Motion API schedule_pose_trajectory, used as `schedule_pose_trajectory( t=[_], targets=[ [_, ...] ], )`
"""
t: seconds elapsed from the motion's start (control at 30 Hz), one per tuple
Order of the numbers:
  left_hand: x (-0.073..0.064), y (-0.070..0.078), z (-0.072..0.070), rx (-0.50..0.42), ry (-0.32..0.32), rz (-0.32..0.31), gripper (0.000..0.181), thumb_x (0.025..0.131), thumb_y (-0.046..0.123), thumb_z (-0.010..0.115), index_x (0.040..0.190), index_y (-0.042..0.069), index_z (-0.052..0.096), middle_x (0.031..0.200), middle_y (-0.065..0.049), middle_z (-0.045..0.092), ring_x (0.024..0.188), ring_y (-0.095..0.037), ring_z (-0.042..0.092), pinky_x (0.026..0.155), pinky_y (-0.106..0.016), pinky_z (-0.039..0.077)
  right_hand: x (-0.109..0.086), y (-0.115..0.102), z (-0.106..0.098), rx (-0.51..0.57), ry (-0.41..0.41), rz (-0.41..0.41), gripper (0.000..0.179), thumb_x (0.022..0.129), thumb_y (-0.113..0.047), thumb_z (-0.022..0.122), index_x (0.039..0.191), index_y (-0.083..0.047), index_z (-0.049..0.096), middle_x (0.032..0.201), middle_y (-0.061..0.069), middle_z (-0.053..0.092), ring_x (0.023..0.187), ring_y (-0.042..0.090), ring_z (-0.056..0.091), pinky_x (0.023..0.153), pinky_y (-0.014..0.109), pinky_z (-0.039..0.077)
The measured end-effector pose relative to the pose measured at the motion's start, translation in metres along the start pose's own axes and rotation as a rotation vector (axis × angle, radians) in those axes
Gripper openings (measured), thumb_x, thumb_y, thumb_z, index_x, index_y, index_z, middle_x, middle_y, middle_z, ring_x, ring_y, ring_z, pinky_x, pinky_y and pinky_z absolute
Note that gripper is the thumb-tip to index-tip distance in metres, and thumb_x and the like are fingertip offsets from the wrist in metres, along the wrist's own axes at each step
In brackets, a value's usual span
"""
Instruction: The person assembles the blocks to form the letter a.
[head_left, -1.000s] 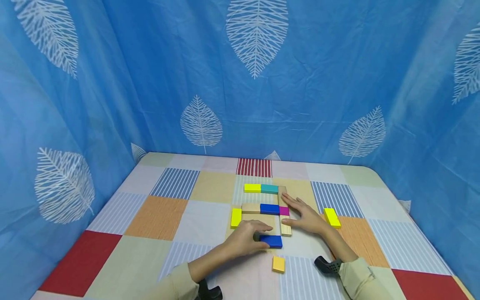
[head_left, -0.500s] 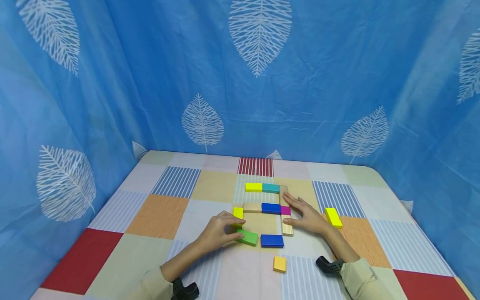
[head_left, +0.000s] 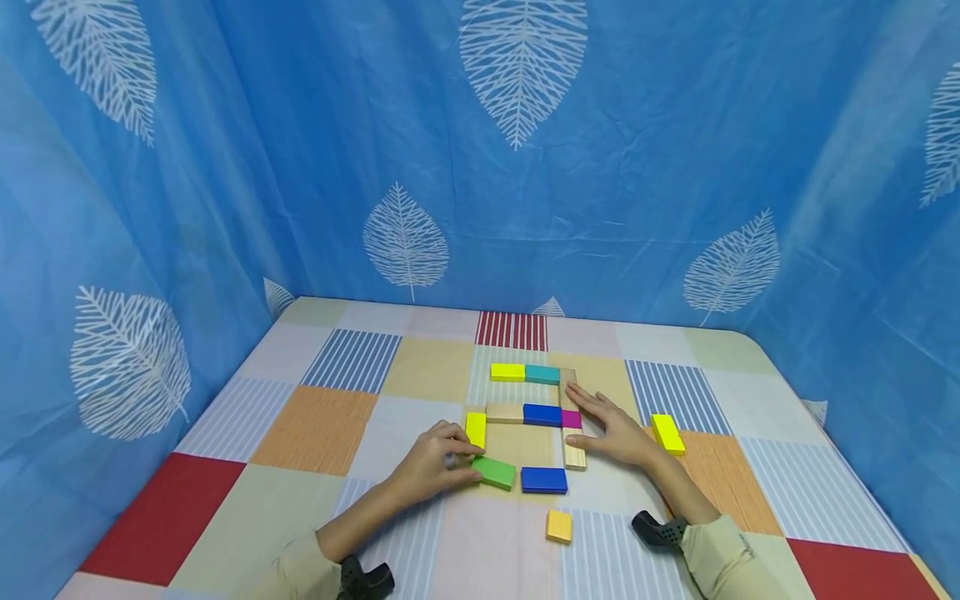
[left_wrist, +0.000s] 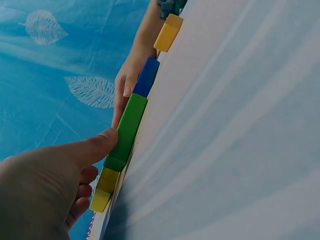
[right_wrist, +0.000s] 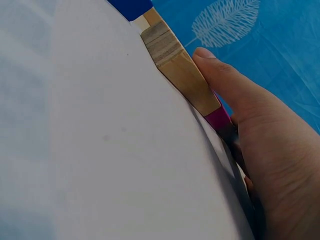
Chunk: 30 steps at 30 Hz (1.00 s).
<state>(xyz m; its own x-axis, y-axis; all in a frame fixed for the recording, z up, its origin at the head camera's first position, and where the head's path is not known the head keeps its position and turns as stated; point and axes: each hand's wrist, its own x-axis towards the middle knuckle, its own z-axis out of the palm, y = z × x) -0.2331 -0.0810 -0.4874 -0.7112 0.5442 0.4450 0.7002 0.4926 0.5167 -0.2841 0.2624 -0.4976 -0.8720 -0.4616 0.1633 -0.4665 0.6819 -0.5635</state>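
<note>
My left hand [head_left: 431,463] pinches the left end of a green block [head_left: 495,473], which lies just below an upright-set yellow block [head_left: 476,430]. In the left wrist view the thumb presses on the green block's side [left_wrist: 127,130]. A blue block [head_left: 544,481] lies to its right, a small gap between them. My right hand [head_left: 615,433] rests with extended fingers on the column at the right: a plain wood block [head_left: 567,385], a magenta block [head_left: 571,419] and another wood block [head_left: 575,452]. Its thumb touches that lower wood block, also seen in the right wrist view.
A wood block [head_left: 505,413] and a blue block [head_left: 542,415] form the middle row. Yellow [head_left: 507,372] and teal [head_left: 542,374] blocks form the far row. A small orange-yellow block [head_left: 558,527] lies nearer; a yellow block [head_left: 667,434] lies right of the right hand.
My left hand has moved left from beside the near blue block, bringing the green block into view below the yellow block. The right hand stays on the column.
</note>
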Motion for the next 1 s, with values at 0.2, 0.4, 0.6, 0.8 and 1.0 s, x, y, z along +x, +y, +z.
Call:
schedule_pose_trajectory(
  t=[0.2, 0.4, 0.6, 0.8, 1.0],
  targets=[
    [-0.0001, -0.0014, 0.0003, 0.015, -0.025, -0.021, 0.028, 0.071, 0.031, 0.079, 0.094, 0.015, 0.075, 0.084, 0.011, 0.055, 0.077, -0.004, 0.042, 0.062, -0.016, 0.039, 0.0008, -0.0011, -0.0003, 0.006, 0.000, 0.009, 0.082, 0.079, -0.050, 0.066, 0.145, -0.018, 0.031, 0.151, 0.002, 0.023, 0.135, 0.042, 0.014, 0.103, 0.062, 0.014],
    [-0.0001, 0.0002, -0.0009, 0.010, -0.038, -0.043, 0.027, 0.073, 0.031, 0.078, 0.094, 0.015, 0.075, 0.084, 0.011, 0.055, 0.077, -0.005, 0.043, 0.063, -0.017, 0.040, 0.0006, -0.0025, -0.0012, 0.001, -0.001, 0.021, 0.082, 0.078, -0.051, 0.066, 0.145, -0.019, 0.031, 0.151, 0.002, 0.024, 0.134, 0.043, 0.015, 0.102, 0.064, 0.016],
    [0.0001, 0.0006, -0.0014, 0.033, -0.044, -0.047, 0.027, 0.073, 0.031, 0.078, 0.094, 0.015, 0.075, 0.083, 0.011, 0.055, 0.077, -0.004, 0.043, 0.063, -0.017, 0.040, -0.0002, -0.0022, -0.0008, -0.004, -0.003, 0.037, 0.082, 0.078, -0.052, 0.066, 0.145, -0.021, 0.031, 0.151, 0.001, 0.023, 0.133, 0.045, 0.016, 0.099, 0.067, 0.017],
    [0.0001, 0.0015, -0.0038, 0.044, -0.039, -0.068, 0.025, 0.074, 0.030, 0.077, 0.094, 0.014, 0.075, 0.082, 0.011, 0.055, 0.076, -0.005, 0.042, 0.062, -0.018, 0.040, -0.0008, -0.0014, -0.0001, -0.008, -0.003, 0.046, 0.083, 0.077, -0.054, 0.065, 0.146, -0.023, 0.030, 0.151, -0.001, 0.023, 0.133, 0.046, 0.016, 0.097, 0.069, 0.017],
    [0.0003, 0.0007, -0.0038, 0.049, -0.026, -0.066, 0.027, 0.074, 0.030, 0.077, 0.095, 0.014, 0.075, 0.082, 0.010, 0.056, 0.075, -0.005, 0.043, 0.061, -0.018, 0.040, -0.0003, -0.0014, -0.0001, -0.005, 0.002, 0.041, 0.082, 0.078, -0.053, 0.066, 0.145, -0.022, 0.031, 0.151, 0.000, 0.024, 0.133, 0.045, 0.016, 0.098, 0.068, 0.017]
  ],
)
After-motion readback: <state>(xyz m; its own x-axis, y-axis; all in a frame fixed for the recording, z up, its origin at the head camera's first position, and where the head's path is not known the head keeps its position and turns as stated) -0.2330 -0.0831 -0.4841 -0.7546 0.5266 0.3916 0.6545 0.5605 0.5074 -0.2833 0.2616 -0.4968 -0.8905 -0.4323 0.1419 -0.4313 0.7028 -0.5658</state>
